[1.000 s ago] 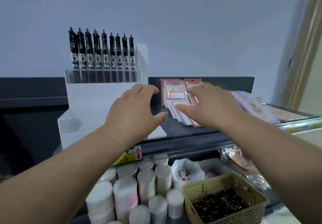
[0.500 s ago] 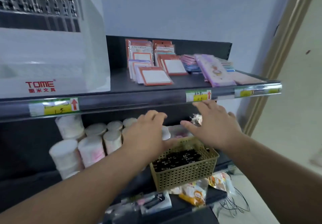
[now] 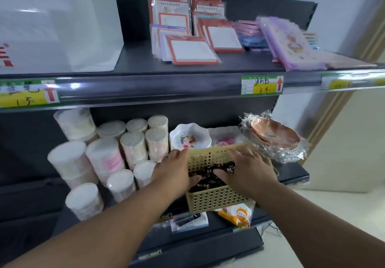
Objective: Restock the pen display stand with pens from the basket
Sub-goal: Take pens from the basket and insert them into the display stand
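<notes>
A tan perforated basket (image 3: pixel 216 202) sits at the front of the lower shelf, filled with black pens (image 3: pixel 210 181). My left hand (image 3: pixel 175 171) straddles its left wall, the thumb inside among the pens and the fingers outside. My right hand (image 3: pixel 249 169) covers the right wall the same way, thumb on the pens and fingers by the far rim. The white pen display stand (image 3: pixel 62 28) stands on the upper shelf at top left; its pen rows are out of view.
Round tubs of cotton swabs (image 3: pixel 104 159) crowd the lower shelf left of the basket. Flowered dishes (image 3: pixel 190 137) and wrapped brown dishes (image 3: pixel 275 136) stand behind and to its right. Notepads (image 3: pixel 193 48) and purple packs (image 3: pixel 289 42) lie on the upper shelf (image 3: pixel 166 88).
The view dropped from the pen stand to the lower shelf. Both hands came down from the upper shelf and closed in on the sides of the basket.
</notes>
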